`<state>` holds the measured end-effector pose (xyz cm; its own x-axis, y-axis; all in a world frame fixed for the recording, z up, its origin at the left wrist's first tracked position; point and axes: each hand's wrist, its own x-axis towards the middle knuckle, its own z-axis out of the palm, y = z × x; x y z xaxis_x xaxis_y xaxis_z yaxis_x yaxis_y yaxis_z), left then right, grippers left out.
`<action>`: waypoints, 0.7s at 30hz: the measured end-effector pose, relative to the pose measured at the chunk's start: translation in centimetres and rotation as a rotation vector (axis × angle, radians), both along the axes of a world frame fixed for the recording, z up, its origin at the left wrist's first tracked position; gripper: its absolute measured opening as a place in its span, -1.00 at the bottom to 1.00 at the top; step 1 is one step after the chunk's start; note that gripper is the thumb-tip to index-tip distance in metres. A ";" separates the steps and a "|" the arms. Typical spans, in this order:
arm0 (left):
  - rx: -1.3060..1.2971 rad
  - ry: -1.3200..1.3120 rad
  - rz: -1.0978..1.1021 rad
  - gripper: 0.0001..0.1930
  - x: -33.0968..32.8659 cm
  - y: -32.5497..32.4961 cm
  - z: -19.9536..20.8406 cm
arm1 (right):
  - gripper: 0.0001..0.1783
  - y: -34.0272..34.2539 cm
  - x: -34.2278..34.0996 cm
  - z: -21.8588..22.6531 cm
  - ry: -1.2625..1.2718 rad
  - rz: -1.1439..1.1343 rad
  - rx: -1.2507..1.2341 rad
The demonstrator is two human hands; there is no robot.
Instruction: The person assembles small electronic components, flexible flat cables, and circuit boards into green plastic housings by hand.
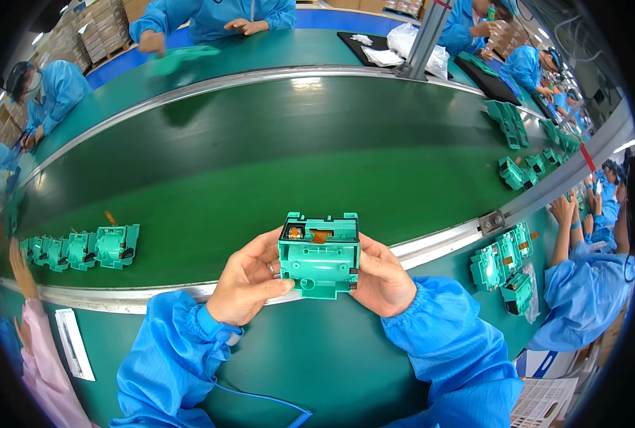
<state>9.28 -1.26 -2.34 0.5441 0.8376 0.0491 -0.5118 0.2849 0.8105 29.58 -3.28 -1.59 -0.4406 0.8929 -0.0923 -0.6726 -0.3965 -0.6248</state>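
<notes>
Between my two hands I hold a green plastic housing (319,260), raised over the near metal rail of the conveyor. Its open side faces me, with a black part and an orange ribbon cable (322,236) along its upper section. My left hand (249,279) grips the housing's left side, thumb at the lower left corner. Closed on the right side is my right hand (383,277), its fingertips partly hidden behind the housing. A blue band with a coiled blue cord (289,412) runs from my left wrist.
Similar green housings (116,246) stand in a row on the conveyor belt (260,164) at left. More housings (503,262) lie on the bench at right, near a co-worker's arms. A white paper strip (75,344) lies at lower left. A metal post (588,171) rises at right.
</notes>
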 end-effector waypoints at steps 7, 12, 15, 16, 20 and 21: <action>0.081 0.080 -0.023 -0.33 0.2 0.0 0.7 | -0.49 0.1 0.0 0.2 -0.021 0.005 -0.001; 0.058 0.100 -0.003 -0.32 -0.3 0.0 0.4 | -0.48 0.3 -0.4 -0.3 -0.006 -0.010 -0.076; 0.012 0.062 0.035 -0.32 -0.5 0.0 0.1 | -0.51 0.2 -0.5 -0.9 0.024 -0.003 -0.043; -0.038 0.011 0.064 -0.33 -0.5 0.0 0.1 | -0.52 0.2 -0.6 -0.8 0.019 -0.011 -0.016; -0.142 -0.007 0.056 -0.36 -0.6 -0.3 0.7 | -0.53 0.1 -0.6 -0.7 0.016 -0.010 -0.001; -0.141 -0.009 0.054 -0.36 -0.6 -0.3 0.6 | -0.53 0.1 -0.6 -0.7 0.014 -0.011 -0.001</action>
<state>8.72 -1.54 -1.69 0.4980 0.8646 -0.0669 -0.5363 0.3677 0.7597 29.03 -3.22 -2.25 -0.4318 0.8978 -0.0869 -0.6859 -0.3894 -0.6148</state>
